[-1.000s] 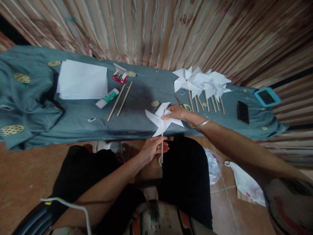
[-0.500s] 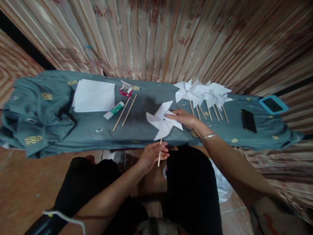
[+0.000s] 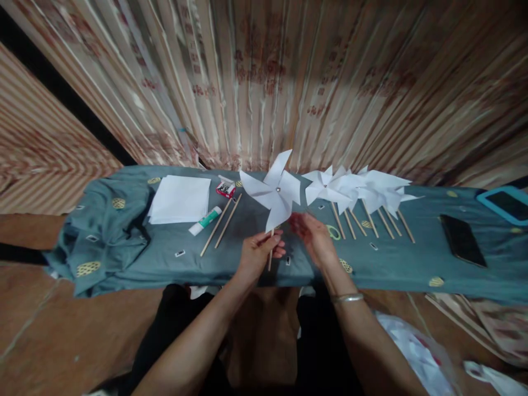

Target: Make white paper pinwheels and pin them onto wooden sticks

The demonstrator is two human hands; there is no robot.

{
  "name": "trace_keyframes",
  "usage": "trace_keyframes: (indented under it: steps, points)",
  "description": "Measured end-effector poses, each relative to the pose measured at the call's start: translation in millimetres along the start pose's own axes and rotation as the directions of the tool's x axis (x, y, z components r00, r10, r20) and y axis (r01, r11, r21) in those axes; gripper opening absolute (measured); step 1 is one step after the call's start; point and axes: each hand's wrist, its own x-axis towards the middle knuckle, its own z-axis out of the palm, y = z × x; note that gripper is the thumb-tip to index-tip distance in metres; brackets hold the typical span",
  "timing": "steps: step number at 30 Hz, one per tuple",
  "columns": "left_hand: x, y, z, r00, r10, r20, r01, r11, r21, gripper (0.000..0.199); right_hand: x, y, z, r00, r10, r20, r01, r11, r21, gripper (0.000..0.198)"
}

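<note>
My left hand (image 3: pixel 260 252) pinches the wooden stick of a white paper pinwheel (image 3: pixel 275 193), which stands upright over the table with a small pin at its centre. Just right of the stick is my right hand (image 3: pixel 312 236), slightly blurred. It is apart from the pinwheel, its fingers loosely bent, and nothing shows in them. Beyond it, several finished white pinwheels (image 3: pixel 363 188) lie overlapping with their sticks toward me. Partly behind my right hand, a pair of scissors shows a green handle (image 3: pixel 333 232).
On the cloth-covered table (image 3: pixel 247 272) lie a stack of white paper (image 3: pixel 181 199), a glue stick (image 3: pixel 205 221), a red box of pins (image 3: pixel 225 188) and two wooden sticks (image 3: pixel 228 221). A black phone (image 3: pixel 462 240) and a blue-framed device (image 3: pixel 505 203) are at the right. A curtain hangs behind.
My right hand has let go of the pinwheel's blades and moved down beside the stick. My left hand has raised the pinwheel over the table. The camera view has tilted up.
</note>
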Motion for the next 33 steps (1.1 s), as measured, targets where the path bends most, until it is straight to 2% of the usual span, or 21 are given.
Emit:
trace_keyframes:
  steps: [4,8,15,21,24,27,33]
  points:
    - [14,-3,4,0.998,0.059,-0.020,-0.059,0.998,0.005,0.039,-11,7,18,0.998,-0.045,0.055,0.042,0.998,0.053,0.033]
    - [24,-10,8,0.998,0.058,-0.038,-0.059,0.998,-0.013,0.041,-7,3,24,0.994,-0.066,0.091,0.061,0.997,0.057,0.031]
    - [31,-17,15,0.998,0.039,-0.041,-0.039,0.999,-0.002,0.044,-12,4,25,0.981,0.024,0.195,-0.016,0.999,-0.040,0.033]
    - [34,-22,21,0.999,0.054,0.005,-0.054,0.999,-0.002,0.040,-9,3,23,0.992,0.015,0.129,-0.001,0.994,-0.108,0.031]
    - [35,-22,21,0.997,0.082,-0.005,-0.082,0.996,-0.018,0.041,-1,-1,18,0.993,-0.077,0.092,0.091,0.982,-0.164,0.029]
    - [37,-21,17,0.994,0.109,-0.011,-0.108,0.992,0.067,0.031,5,-5,14,0.985,-0.158,0.067,0.168,0.966,-0.197,0.028]
    - [37,-22,9,0.992,0.127,0.009,-0.126,0.967,0.221,0.022,4,-9,15,0.982,-0.157,0.105,0.178,0.955,-0.237,0.026]
